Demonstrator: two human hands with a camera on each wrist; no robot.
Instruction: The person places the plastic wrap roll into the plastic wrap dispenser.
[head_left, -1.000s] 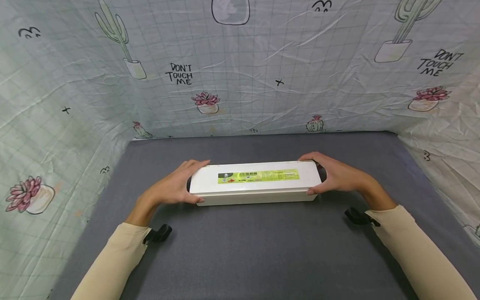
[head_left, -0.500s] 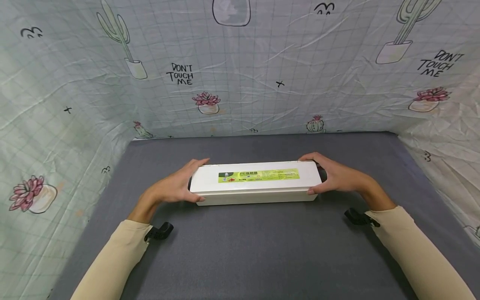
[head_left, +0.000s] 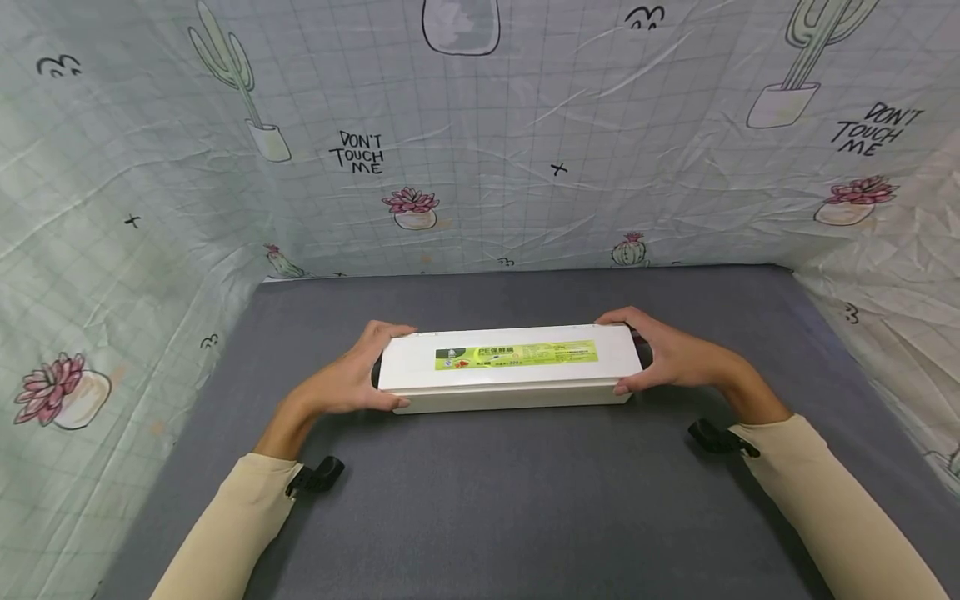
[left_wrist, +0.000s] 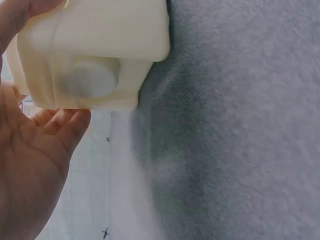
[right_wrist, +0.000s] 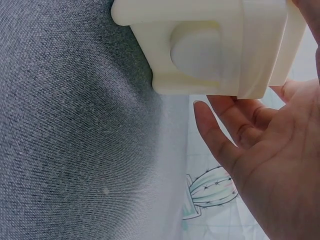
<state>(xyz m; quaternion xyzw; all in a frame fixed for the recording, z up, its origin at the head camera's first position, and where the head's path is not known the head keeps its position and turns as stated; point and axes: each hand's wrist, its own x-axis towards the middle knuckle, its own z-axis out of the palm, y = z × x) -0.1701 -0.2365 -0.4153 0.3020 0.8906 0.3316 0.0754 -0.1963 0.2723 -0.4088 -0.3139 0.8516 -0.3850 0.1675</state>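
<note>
A long white cling film box [head_left: 510, 377] with a yellow-green label on its lid lies crosswise on the grey cloth. Its lid is down. My left hand [head_left: 341, 377] grips the left end, thumb on the front side and fingers at the back edge. At the right end, my right hand [head_left: 681, 354] holds the box the same way. The left wrist view shows the box's cream end [left_wrist: 112, 30] with a round recess, fingers touching its far side. In the right wrist view, the opposite end [right_wrist: 150, 10] has a similar recess, and some fingertips stand slightly off it.
Grey cloth [head_left: 480, 500] covers the table around the box. A light curtain [head_left: 480, 125] printed with cacti and words stands behind and along both sides. Black wrist mounts [head_left: 318, 475] stick out from the beige sleeves [head_left: 225, 525].
The fingers of my left hand have come down slightly onto the box's back edge. The box and my right hand stay in place; the head view shifts a little.
</note>
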